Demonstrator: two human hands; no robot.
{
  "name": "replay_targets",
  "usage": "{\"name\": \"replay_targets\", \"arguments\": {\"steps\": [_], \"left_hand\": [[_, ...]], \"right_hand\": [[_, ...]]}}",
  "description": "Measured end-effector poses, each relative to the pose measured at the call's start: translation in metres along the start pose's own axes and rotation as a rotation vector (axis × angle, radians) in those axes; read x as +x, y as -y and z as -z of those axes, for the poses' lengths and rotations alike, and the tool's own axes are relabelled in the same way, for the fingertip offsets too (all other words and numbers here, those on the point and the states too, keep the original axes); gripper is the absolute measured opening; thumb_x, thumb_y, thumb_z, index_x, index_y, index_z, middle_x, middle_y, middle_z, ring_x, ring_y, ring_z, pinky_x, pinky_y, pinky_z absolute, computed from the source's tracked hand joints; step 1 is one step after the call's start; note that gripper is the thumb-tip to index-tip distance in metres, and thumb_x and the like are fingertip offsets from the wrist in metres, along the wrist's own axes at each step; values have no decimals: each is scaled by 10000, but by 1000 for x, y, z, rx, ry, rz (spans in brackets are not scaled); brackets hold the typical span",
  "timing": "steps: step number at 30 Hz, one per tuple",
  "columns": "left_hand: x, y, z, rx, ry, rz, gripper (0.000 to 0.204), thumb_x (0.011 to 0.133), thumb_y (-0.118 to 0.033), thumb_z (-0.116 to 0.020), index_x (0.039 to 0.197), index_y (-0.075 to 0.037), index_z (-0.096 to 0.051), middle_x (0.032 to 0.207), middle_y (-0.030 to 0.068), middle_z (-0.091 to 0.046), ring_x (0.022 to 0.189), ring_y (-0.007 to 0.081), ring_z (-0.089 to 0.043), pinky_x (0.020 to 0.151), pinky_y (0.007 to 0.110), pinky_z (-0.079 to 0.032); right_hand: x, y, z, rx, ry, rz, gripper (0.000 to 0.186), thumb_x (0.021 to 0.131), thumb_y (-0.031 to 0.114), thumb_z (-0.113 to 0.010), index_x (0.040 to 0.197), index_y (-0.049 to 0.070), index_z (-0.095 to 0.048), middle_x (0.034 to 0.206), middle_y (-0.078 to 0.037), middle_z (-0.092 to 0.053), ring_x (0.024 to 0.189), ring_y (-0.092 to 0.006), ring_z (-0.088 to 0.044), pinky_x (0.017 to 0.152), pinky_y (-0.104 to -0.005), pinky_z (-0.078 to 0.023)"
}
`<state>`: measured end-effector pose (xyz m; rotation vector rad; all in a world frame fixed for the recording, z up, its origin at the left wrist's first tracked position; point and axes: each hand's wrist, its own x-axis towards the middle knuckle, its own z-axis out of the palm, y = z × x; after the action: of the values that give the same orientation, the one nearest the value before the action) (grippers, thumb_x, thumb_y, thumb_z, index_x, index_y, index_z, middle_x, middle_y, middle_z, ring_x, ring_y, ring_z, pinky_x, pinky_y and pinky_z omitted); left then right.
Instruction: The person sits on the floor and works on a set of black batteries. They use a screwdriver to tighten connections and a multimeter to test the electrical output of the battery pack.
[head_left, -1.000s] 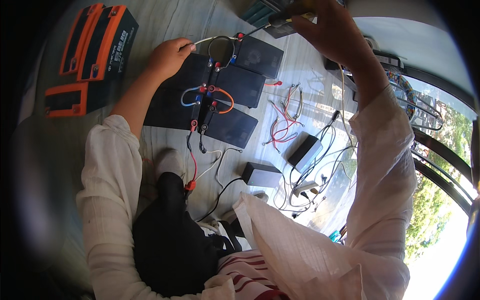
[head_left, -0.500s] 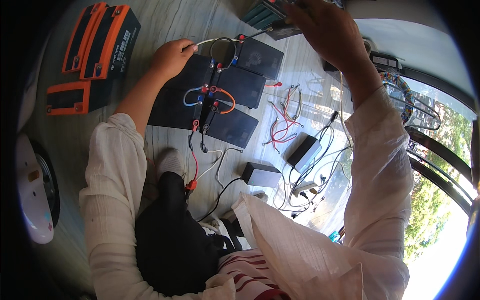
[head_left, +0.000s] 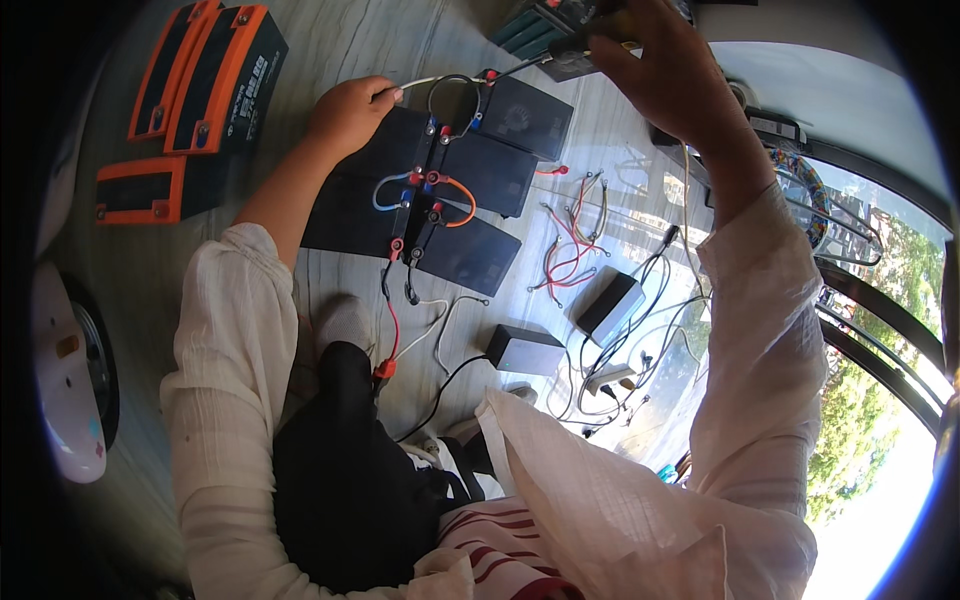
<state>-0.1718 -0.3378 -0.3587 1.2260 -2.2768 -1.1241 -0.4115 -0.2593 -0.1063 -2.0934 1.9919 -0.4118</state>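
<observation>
My left hand (head_left: 355, 115) pinches a pale cable (head_left: 432, 81) that reaches a red terminal (head_left: 490, 76) on the upper black battery (head_left: 520, 120). My right hand (head_left: 650, 70) is closed on a black-and-yellow handled tool (head_left: 580, 47), probably a screwdriver, whose long dark shaft points left toward that terminal; its tip is too small to make out. Below my hands, several black batteries (head_left: 365, 215) lie in two rows on the marble-look floor (head_left: 260, 290), joined by a black loop, a blue link (head_left: 385, 190) and an orange link (head_left: 464, 200).
Orange-trimmed batteries (head_left: 215, 85) stand at left. Loose red and white leads (head_left: 570, 260), two black adapters (head_left: 610, 305) with cords and a power strip (head_left: 610, 378) lie at centre right. Dark boxes (head_left: 530, 25) stand at top, a bead-covered ring (head_left: 805, 190) by glass at right.
My hands stay on the cable and tool with only slight shifts. The view has shifted a little, bringing a white rounded object at the left edge into sight.
</observation>
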Motion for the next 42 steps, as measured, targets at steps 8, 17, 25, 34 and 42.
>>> {"name": "replay_targets", "arguments": {"steps": [8, 17, 25, 34, 42], "left_hand": [[0, -2, 0, 14, 4, 10, 313, 911, -354, -601, 1006, -67, -681, 834, 138, -669, 778, 310, -638, 694, 372, -477], [0, -4, 1, 10, 14, 5, 308, 912, -350, -599, 1001, -67, -679, 821, 138, -665, 767, 318, -633, 687, 380, -474], [0, 2, -3, -14, -8, -13, 299, 910, -346, -605, 995, -68, -677, 804, 133, -661, 752, 316, -629, 673, 372, -471], [0, 4, -3, -22, -13, -21, 299, 907, -349, -608, 992, -70, -675, 784, 130, -653, 729, 313, -621, 660, 373, -465], [-1, 3, -1, -30, 12, -5, 299, 910, -345, -604, 984, -64, -676, 787, 136, -651, 732, 306, -619, 664, 369, -463]], "right_hand": [[-2, 6, 4, -20, 38, 35, 221, 876, 194, -613, 947, 0, -535, 801, -191, -651, 744, -371, -652, 660, -436, -495], [-5, 9, 2, -34, 12, 3, 211, 854, 182, -616, 950, 12, -537, 806, -183, -665, 770, -372, -659, 668, -434, -499], [-3, 23, 5, -153, 90, -213, 251, 863, 218, -619, 958, 4, -530, 826, -179, -680, 796, -372, -663, 697, -434, -506], [-3, 21, 6, -270, 110, -270, 282, 845, 220, -638, 941, -12, -509, 846, -216, -651, 829, -422, -629, 701, -469, -491], [-5, 27, 6, -64, 79, -254, 281, 823, 178, -633, 995, -5, -505, 926, -233, -631, 878, -429, -618, 735, -469, -493]]}}
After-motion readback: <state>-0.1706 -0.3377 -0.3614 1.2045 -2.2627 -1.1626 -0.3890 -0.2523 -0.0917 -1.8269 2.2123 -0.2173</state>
